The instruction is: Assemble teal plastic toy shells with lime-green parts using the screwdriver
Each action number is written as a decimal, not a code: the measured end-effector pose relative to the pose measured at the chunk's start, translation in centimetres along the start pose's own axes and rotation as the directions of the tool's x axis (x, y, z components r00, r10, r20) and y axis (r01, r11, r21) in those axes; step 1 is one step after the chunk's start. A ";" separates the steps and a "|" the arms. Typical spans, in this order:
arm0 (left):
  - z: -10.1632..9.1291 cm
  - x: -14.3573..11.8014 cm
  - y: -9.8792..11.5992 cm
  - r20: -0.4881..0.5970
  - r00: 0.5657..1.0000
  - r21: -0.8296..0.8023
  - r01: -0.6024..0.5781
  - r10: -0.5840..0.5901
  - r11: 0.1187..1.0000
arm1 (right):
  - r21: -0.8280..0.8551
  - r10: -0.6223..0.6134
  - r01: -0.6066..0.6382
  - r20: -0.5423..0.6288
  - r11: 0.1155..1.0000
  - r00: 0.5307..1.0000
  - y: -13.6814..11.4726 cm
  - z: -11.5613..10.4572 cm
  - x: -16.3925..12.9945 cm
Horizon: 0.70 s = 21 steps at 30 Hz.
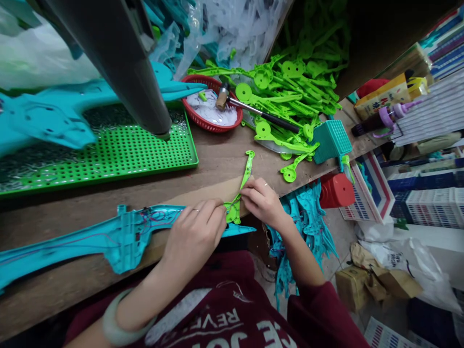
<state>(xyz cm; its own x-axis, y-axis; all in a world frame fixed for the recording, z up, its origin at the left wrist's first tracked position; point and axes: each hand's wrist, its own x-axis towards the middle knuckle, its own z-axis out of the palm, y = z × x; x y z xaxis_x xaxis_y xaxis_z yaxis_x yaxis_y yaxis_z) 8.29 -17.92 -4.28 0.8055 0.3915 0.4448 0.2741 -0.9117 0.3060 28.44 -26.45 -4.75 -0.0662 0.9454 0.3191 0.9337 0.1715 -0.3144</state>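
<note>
A bright green plastic part [232, 211], long and narrow with a wider end, stands at a slant at the table's front edge. From the left, my left hand [197, 227] reaches over to its wide end with fingertips pressed together; what lies between them is hidden. My right hand [263, 200] pinches at the part's middle from the right. Below my left hand lies a long blue plastic shell [125, 241], its inner side up, with thin red and dark wires [154, 216] along it. The shell's tip shows under the green part.
A green perforated tray [163, 154] of screws is at left, beneath a dark tool [145, 96]. Behind are a red basket [217, 128], a hammer [270, 118] and a heap of green parts [290, 96]. A teal basket [331, 140] and hanging blue shells [308, 217] are at right.
</note>
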 end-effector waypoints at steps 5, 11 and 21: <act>0.1 -0.1 0.1 0.006 1.000 0.010 -0.008 0.008 1.000 | 0.033 -0.042 0.040 0.084 0.999 0.996 0.4 -0.5 0.5; -0.3 -0.5 0.1 0.022 0.999 0.006 -0.027 0.027 1.000 | -0.117 -0.013 0.037 0.198 0.992 0.980 0.0 -0.8 1.1; -0.3 -1.7 0.6 0.049 0.999 -0.063 -0.021 0.024 0.998 | -0.311 0.098 0.008 0.323 0.950 0.941 -2.1 -1.7 3.2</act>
<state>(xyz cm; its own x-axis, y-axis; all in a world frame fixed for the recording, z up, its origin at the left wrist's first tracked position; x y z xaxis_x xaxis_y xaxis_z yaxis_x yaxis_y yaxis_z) 6.94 -19.08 -4.62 0.8365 0.3626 0.4108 0.2234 -0.9103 0.3485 26.88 -24.28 -1.54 -0.0847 0.9962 -0.0191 0.9963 0.0843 -0.0180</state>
